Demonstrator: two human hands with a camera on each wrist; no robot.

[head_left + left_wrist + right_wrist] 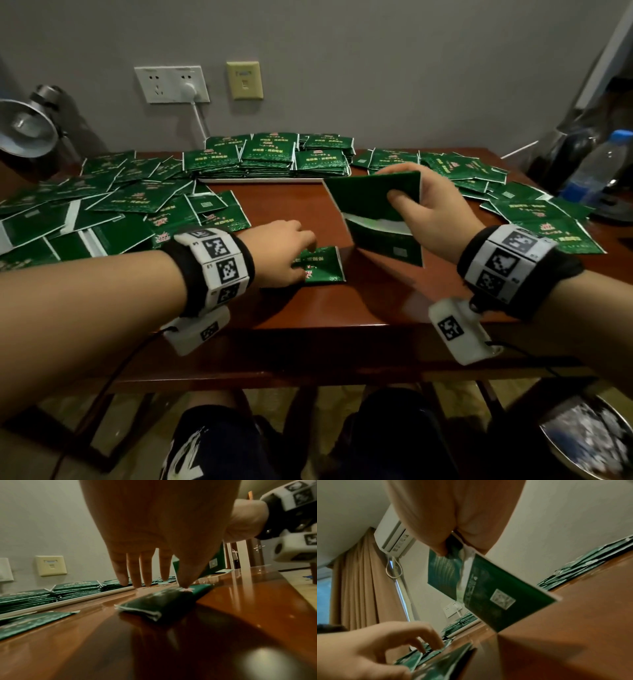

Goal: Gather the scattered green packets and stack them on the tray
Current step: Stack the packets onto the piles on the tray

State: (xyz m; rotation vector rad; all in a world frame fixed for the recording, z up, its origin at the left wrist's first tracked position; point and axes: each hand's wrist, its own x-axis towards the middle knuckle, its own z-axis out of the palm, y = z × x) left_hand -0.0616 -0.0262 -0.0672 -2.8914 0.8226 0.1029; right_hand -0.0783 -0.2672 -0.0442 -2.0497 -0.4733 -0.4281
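Scattered green packets cover the table's left [102, 205] and right [534, 212] sides. At the back centre, a white tray [260, 180] carries neat packet stacks [267, 157]. My left hand [305, 250] reaches onto a single packet [323, 267] lying on bare wood. In the left wrist view the thumb tip [184, 588] presses that packet [159, 603] while the straight fingers [135, 574] touch the table beyond it. My right hand [397, 185] holds a small bunch of packets [376, 219] above the table, pinched between thumb and fingers, with the bunch [493, 595] hanging tilted.
A metal desk lamp [24, 130] stands at the far left. A water bottle [596, 168] and dark items sit at the right edge. Wall sockets [171, 84] with a plugged cable lie behind the tray. The table's front edge [308, 346] is near my wrists.
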